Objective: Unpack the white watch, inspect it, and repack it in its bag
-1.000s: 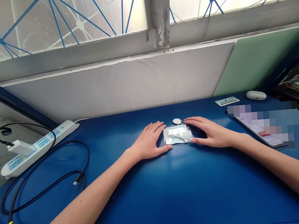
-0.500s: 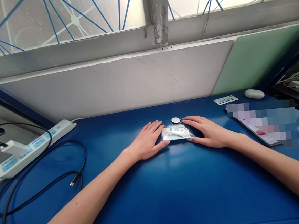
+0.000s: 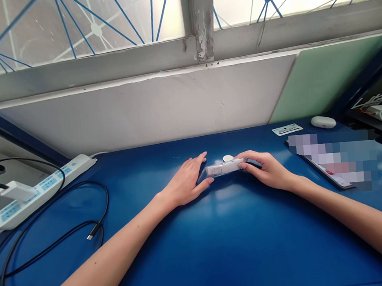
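A small clear plastic bag (image 3: 225,168) with white parts inside is lifted on edge just above the blue table (image 3: 198,239). My right hand (image 3: 266,170) pinches its right end between thumb and fingers. My left hand (image 3: 185,181) rests on the table at the bag's left end, fingers stretched out, thumb near the bag's lower corner. A small white round disc (image 3: 228,158) lies on the table just behind the bag.
A white power strip (image 3: 39,190) with a plugged-in adapter and a looping black cable (image 3: 53,242) lies at the left. At the right are a blurred flat device (image 3: 331,163), a white label (image 3: 287,129) and a white oval case (image 3: 323,122). A wall runs behind the table.
The bag lay flat between both hands; now its near edge has tilted up and my right hand's fingers have curled round its right end. My left hand has barely moved.
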Tool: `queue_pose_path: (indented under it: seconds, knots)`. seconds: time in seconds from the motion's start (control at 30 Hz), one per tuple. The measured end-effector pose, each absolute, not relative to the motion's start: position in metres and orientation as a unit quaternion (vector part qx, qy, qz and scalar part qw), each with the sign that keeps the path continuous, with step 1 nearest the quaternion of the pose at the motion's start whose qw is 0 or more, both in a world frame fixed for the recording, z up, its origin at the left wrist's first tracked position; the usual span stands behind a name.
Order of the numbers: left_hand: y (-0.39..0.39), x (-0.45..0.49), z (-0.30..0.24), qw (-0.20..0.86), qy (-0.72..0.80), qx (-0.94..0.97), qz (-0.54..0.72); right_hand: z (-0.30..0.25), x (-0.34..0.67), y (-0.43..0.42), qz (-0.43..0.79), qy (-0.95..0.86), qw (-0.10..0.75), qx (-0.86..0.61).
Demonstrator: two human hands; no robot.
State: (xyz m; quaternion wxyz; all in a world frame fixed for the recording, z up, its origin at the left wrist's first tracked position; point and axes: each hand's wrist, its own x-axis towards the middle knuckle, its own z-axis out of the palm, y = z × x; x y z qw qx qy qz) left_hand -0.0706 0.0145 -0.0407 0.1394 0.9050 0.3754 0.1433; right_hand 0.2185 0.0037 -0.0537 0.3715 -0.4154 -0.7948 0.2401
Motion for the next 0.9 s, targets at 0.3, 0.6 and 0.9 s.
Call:
queue_pose_path:
  seconds: [0.3,0.6,0.9]
  knots:
    - [0.014,-0.071,-0.043,0.124,0.355,0.908,0.185,-0.051,0.217,0.004,0.306,-0.758,0.350,-0.458]
    - [0.014,-0.068,-0.039,0.137,0.387,0.901,0.144,-0.056,0.221,0.003,0.190,-0.811,0.299,-0.465]
    - [0.015,-0.070,-0.043,0.109,0.403,0.900,0.123,-0.056,0.236,0.008,0.063,-0.886,0.182,-0.421]
